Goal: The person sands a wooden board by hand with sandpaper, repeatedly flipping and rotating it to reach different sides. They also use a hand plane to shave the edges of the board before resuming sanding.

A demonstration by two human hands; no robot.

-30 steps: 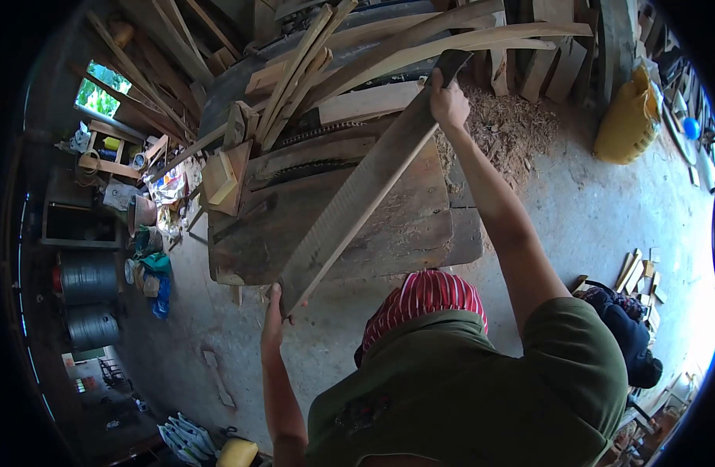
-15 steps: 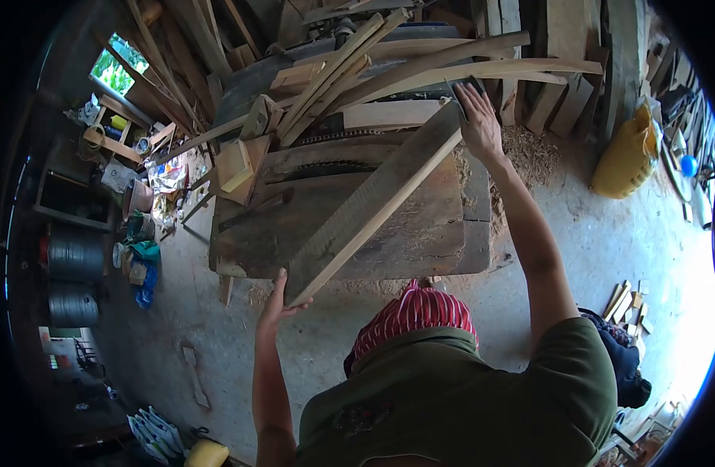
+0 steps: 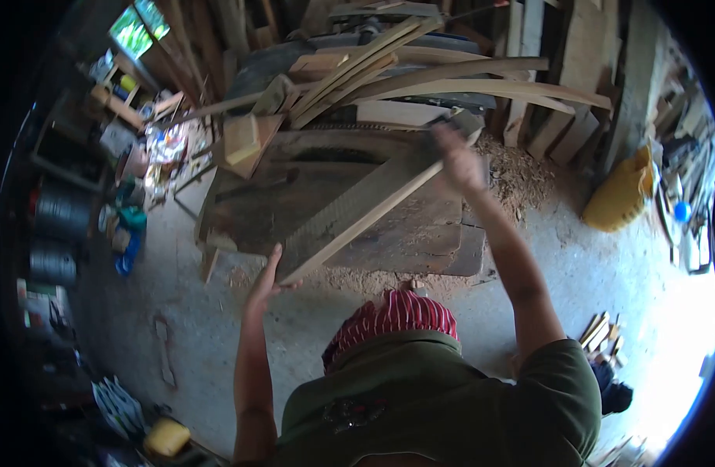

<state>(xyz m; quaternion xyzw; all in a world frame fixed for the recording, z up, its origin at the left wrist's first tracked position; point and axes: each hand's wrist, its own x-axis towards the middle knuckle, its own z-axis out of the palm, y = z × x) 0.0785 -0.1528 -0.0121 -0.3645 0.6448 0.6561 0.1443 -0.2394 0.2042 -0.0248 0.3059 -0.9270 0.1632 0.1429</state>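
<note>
A long, thick wooden plank point(image 3: 365, 206) slants across the worktable, its near end raised toward me and its far end at the upper right. My left hand point(image 3: 266, 282) grips the near end, thumb on the near end's edge and fingers beneath. Over the plank's far end is my right hand point(image 3: 460, 159), smeared by motion. Something small and dark shows under its fingers, too blurred to name. The dark wooden worktable point(image 3: 404, 249) lies under the plank, with a long slot in its top.
Several curved wooden strips point(image 3: 466, 82) lie across the table's back. A wooden block point(image 3: 241, 140) sits at the left corner. Wood shavings point(image 3: 521, 179) cover the floor at right, near a yellow sack point(image 3: 622, 191). Boards point(image 3: 583, 47) lean behind.
My right hand has moved from the plank's far end edge inward over its top face and is now blurred. My left hand keeps its hold. The view has shifted slightly.
</note>
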